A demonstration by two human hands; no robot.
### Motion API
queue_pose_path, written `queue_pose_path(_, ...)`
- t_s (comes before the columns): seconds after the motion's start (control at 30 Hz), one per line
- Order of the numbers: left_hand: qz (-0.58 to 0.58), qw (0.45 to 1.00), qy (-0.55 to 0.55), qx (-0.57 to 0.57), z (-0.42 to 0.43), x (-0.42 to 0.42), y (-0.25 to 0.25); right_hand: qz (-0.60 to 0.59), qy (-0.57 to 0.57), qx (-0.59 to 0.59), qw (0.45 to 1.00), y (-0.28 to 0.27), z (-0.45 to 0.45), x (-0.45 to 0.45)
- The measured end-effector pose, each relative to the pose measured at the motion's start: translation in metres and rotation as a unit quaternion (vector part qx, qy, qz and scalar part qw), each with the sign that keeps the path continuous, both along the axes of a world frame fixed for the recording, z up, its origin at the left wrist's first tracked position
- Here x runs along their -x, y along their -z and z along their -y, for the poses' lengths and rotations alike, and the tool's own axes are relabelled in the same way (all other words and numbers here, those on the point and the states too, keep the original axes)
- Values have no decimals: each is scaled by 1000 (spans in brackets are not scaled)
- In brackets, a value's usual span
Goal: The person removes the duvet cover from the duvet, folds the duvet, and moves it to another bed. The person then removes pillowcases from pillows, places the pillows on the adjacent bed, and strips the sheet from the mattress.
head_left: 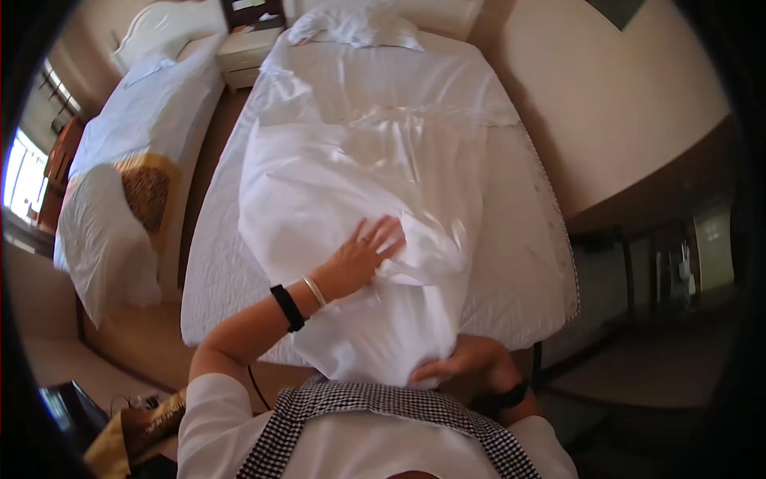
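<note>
A white duvet cover (pixel 319 184), wrinkled and loosely bunched, lies along the middle of the bed, its near end pulled toward my body. My left hand (pixel 369 254) rests on top of it with the fingers stretched out over the folds. Close to my waist, my right hand (pixel 461 361) is closed on the near end of the cover, thumb on top; some of its fingers are hidden. Under the cover, a quilted white mattress pad (pixel 519 239) shows at both sides.
Crumpled white pillows (pixel 359 24) lie at the head of the bed. To the left stands a second bed (pixel 152 104) with a gold-brown runner (pixel 149 195) and white bedding hanging off its foot. A nightstand (pixel 243 56) stands between the beds. A wall (pixel 606 104) rises at the right.
</note>
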State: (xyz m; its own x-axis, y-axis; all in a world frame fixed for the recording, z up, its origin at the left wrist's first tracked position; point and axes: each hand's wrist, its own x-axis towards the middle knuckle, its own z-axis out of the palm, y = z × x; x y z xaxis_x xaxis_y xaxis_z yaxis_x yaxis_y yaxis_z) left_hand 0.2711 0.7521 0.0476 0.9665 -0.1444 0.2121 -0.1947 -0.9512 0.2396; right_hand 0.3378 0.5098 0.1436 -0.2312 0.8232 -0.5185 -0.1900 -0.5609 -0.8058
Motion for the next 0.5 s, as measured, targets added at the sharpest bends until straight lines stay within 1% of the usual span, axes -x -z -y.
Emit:
queue_pose_path(0.03, 4, 998, 37, 52, 2, -15, 9, -6, -57, -8, 998, -2, -10, 3)
queue_pose_path(0.1, 6, 982, 104, 157, 13, -34, 20, 62, 0, -23, 998, -27, -25, 9)
queue_pose_path(0.13, -43, 979, 76, 185, 18, -43, 58, 95, 23, -31, 995, -33, -31, 5)
queue_pose_path(0.17, -105, 953, -8, 283, 22, -39, 67, 55, 103, -17, 993, -25, -29, -4)
queue_pose_path(0.2, -163, 908, -93, 374, 26, -32, 73, 15, 181, -3, 983, -6, -22, -18)
queue_pose_path(0.23, -217, 845, -177, 457, 28, -27, 79, -16, 262, -79, 962, 27, -7, -38)
queue_pose_path(0.27, -165, 780, -204, 569, 26, -22, 96, -59, 297, -121, 945, 42, -2, -59)
queue_pose_path(0.3, -109, 699, -227, 669, 20, -17, 119, 96, 276, -79, 953, 58, 6, -72)
queue_pose_path(0.33, -48, 605, -245, 756, 14, -17, 131, 250, 248, -35, 936, 74, 12, -84)
queue_pose_path(0.37, -46, 622, -273, 732, 14, -18, 122, 397, 211, 8, 893, 87, 12, -91)
queue_pose_path(0.4, -46, 636, -305, 707, 21, -14, 101, 497, 187, -47, 846, 99, 6, -85)
queue_pose_path(0.43, -47, 650, -335, 681, 28, -8, 76, 589, 161, -101, 785, 109, -5, -72)
queue_pose_path(0.47, -1, 702, -282, 654, 33, -2, 48, 675, 133, -157, 709, 113, -18, -63)
queue_pose_path(0.5, -7, 706, -274, 653, 37, 7, 27, 680, 114, -198, 697, 107, -33, -57)
